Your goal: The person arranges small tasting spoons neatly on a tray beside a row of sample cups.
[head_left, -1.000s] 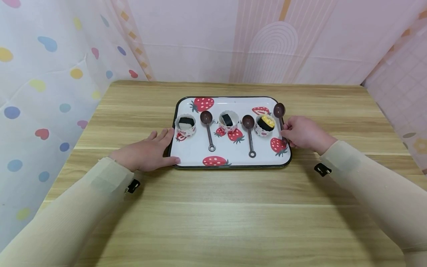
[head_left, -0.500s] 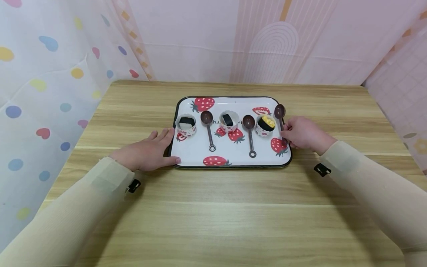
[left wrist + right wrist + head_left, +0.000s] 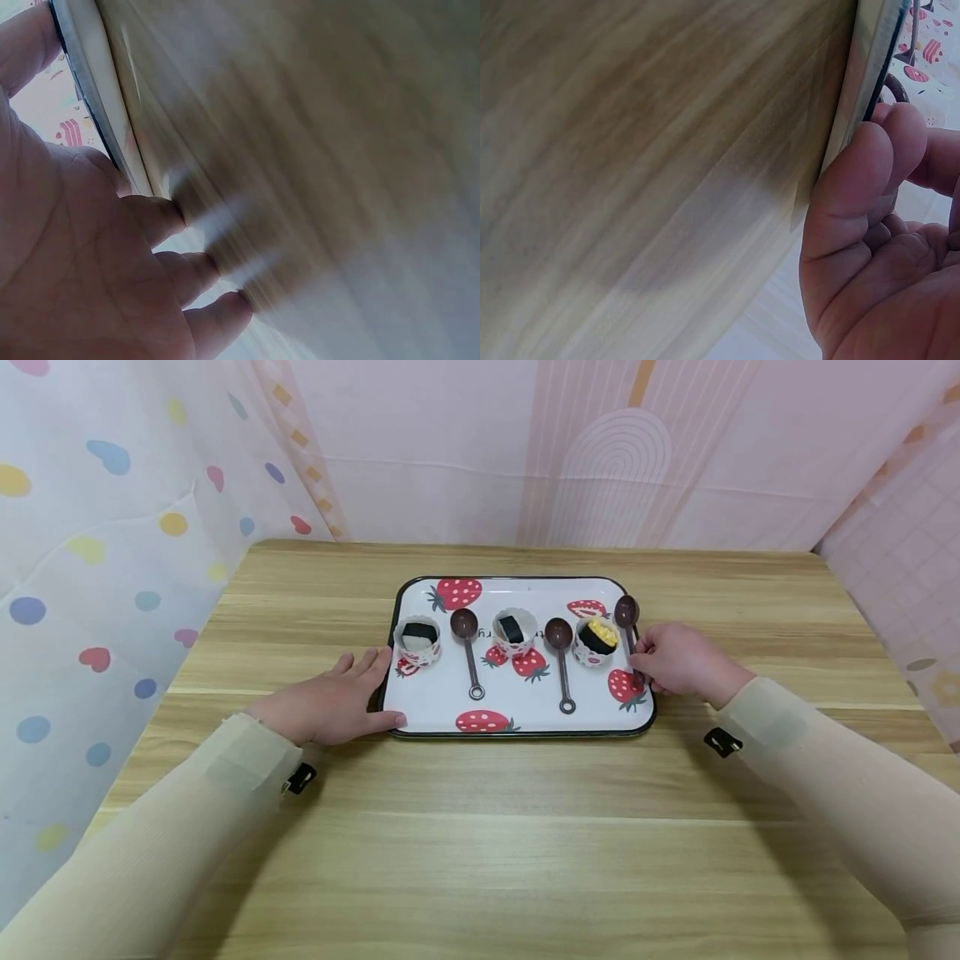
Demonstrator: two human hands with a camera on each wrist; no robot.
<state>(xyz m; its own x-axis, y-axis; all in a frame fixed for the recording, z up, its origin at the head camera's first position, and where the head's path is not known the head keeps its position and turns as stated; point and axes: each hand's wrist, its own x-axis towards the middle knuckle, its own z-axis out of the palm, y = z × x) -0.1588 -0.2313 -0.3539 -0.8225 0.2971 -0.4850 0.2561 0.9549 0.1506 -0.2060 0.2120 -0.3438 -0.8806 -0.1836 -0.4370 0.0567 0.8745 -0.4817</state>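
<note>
A white strawberry-patterned tray (image 3: 427, 706) with a dark rim lies on the wooden table. My left hand (image 3: 326, 697) rests at its left edge, fingers spread and thumb on the rim; the left wrist view shows the palm beside the tray's side. At the right edge my right hand (image 3: 686, 662) pinches the handle of a brown spoon (image 3: 627, 612), whose round bowl points to the far side. The spoon's lower handle is partly hidden by the fingers. In the right wrist view the curled fingers (image 3: 855, 169) are right at the tray's edge.
On the tray stand three paper cups with toy-like sushi: a left cup (image 3: 418, 656), a middle cup (image 3: 513, 649) and a right cup (image 3: 592, 657) with yellow topping. Two more brown spoons, one left (image 3: 464, 625) and one right (image 3: 558, 635), lie between them. Patterned curtains (image 3: 450, 460) surround the table.
The bowl of the pinched spoon has shifted very slightly toward the near side. Both hands, the tray and the other things stay practically in place.
</note>
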